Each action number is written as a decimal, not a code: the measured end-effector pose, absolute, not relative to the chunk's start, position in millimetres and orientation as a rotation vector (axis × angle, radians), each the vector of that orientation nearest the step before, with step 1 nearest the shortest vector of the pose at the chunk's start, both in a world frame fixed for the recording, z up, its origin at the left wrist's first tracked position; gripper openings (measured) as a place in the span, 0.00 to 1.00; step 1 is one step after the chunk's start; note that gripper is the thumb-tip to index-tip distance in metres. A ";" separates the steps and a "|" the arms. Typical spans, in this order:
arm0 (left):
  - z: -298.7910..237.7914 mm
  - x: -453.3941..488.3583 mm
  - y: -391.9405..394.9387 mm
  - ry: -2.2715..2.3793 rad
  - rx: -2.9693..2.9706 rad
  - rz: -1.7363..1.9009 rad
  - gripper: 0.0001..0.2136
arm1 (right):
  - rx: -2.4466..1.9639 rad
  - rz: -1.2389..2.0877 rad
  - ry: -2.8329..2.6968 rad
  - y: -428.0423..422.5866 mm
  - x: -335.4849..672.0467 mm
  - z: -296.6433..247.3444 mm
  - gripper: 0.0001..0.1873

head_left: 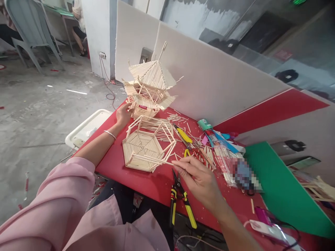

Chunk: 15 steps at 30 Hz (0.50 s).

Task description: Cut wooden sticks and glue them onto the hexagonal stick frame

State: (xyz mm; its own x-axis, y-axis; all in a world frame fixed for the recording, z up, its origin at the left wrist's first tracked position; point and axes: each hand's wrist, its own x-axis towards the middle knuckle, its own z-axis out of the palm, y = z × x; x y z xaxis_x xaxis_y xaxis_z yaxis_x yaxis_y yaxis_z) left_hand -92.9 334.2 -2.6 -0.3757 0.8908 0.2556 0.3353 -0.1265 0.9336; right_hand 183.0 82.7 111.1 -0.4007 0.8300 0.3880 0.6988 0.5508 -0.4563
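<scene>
A tall stick-built pagoda model [149,89] stands at the far edge of the red table [146,181]. My left hand [123,114] rests against its lower tier, fingers curled on the base. In front of it lies a flat hexagonal stick frame [145,146]. My right hand [200,177] pinches a thin wooden stick [154,159] that reaches left across the hexagon's near edge. Yellow-handled cutters [179,200] lie just below that hand.
Yellow pliers [184,136], loose sticks and packets of sticks [222,157] lie right of the frame. White foam boards [209,76] wall the table's back. A green mat [282,195] lies at right, a white tray [86,129] left of the table, a grey chair [28,31] far left.
</scene>
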 end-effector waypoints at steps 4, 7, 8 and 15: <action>13.0 -114.6 296.0 1.766 1.335 1.645 0.07 | -1.173 0.265 -2.179 88.3 172.9 109.2 0.07; 33.5 -125.4 242.4 1.619 1.350 1.737 0.10 | -1.137 0.235 -2.150 92.8 166.8 106.7 0.07; 40.4 -126.5 222.0 1.520 1.403 1.727 0.12 | -1.121 0.233 -2.153 94.2 165.2 105.8 0.07; 67.2 -112.0 126.9 0.926 1.722 1.485 0.10 | -1.065 0.165 -2.173 96.8 158.9 102.5 0.09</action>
